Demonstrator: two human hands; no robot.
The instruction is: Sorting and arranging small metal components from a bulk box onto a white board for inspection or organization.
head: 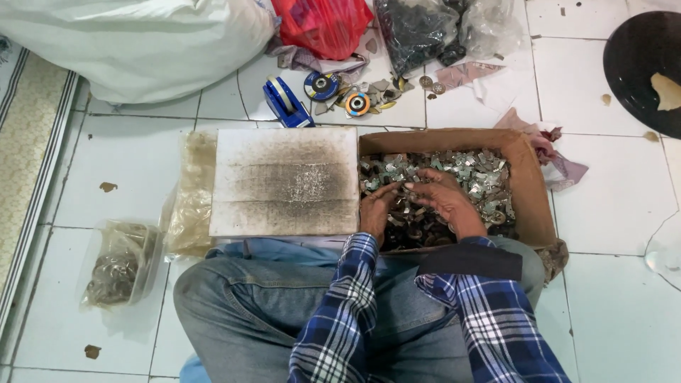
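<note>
Both hands in cardboard box (528,191): left hand (376,207) and right hand (443,198) half-curled over small metal parts (475,174); can't tell what's gripped. Stained board (286,181) left of box.

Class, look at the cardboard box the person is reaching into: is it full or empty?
Partly full. The cardboard box holds a heap of small metal pieces covering its bottom, below the rim; both hands, left and right, rest in it.

Single head view, looking steeply down from close above lap, cardboard box (528,191), tiled floor (617,213).
</note>
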